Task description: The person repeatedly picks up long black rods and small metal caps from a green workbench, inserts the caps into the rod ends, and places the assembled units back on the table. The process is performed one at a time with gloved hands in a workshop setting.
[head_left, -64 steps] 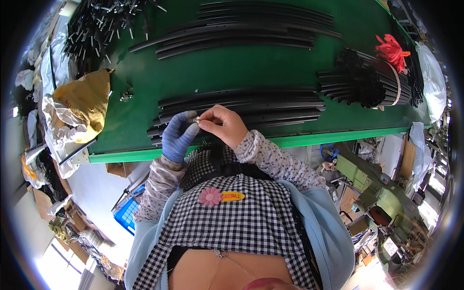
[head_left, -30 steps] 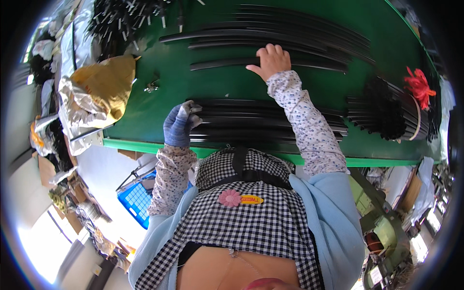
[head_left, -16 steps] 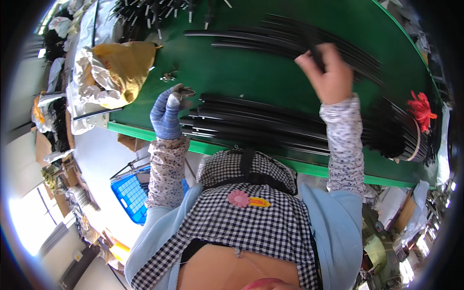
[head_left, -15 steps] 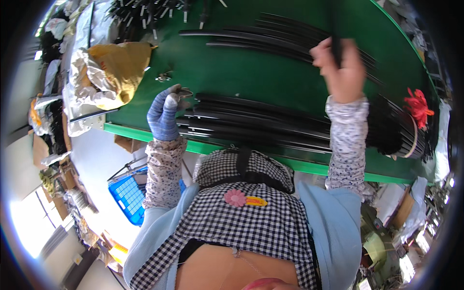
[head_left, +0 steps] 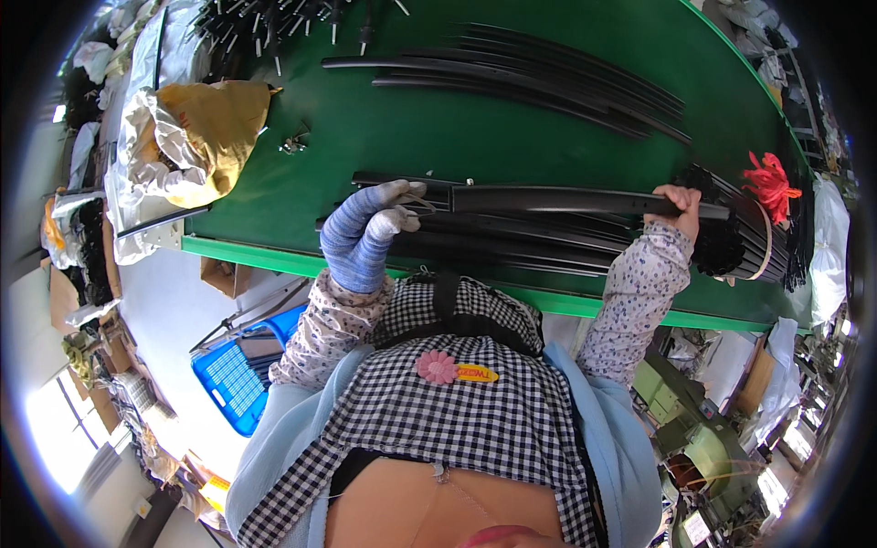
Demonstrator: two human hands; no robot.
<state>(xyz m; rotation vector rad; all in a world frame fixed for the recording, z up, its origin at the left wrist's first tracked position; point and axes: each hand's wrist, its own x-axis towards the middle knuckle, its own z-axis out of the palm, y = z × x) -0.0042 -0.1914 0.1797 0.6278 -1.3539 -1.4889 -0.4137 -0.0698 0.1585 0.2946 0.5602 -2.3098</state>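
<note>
My right hand (head_left: 678, 208), bare, is wrapped round the right end of a black tube (head_left: 557, 198). The tube lies nearly level across the table, over a row of similar black tubes (head_left: 512, 254) along the near edge. Its left end stops just right of my left hand (head_left: 361, 239), which wears a blue knitted glove with pale fingertips. Thumb and fingers there pinch a small bent metal piece (head_left: 419, 203), whose exact kind I cannot make out. Farther back lies a second group of black tubes (head_left: 539, 80).
On the green table (head_left: 365, 123) sit small metal pieces (head_left: 294, 142) and a yellow-and-white sack (head_left: 224, 128). Dark rods with pale tips (head_left: 274, 23) pile up at the far left. A banded black bundle (head_left: 754, 237) and red ribbon (head_left: 775, 187) are at right. A blue crate (head_left: 228, 384) stands below.
My right hand has come down and nearer with the black tube, which now lies level instead of pointing away. My left hand has shifted right toward the tube's left end, still pinching the metal piece.
</note>
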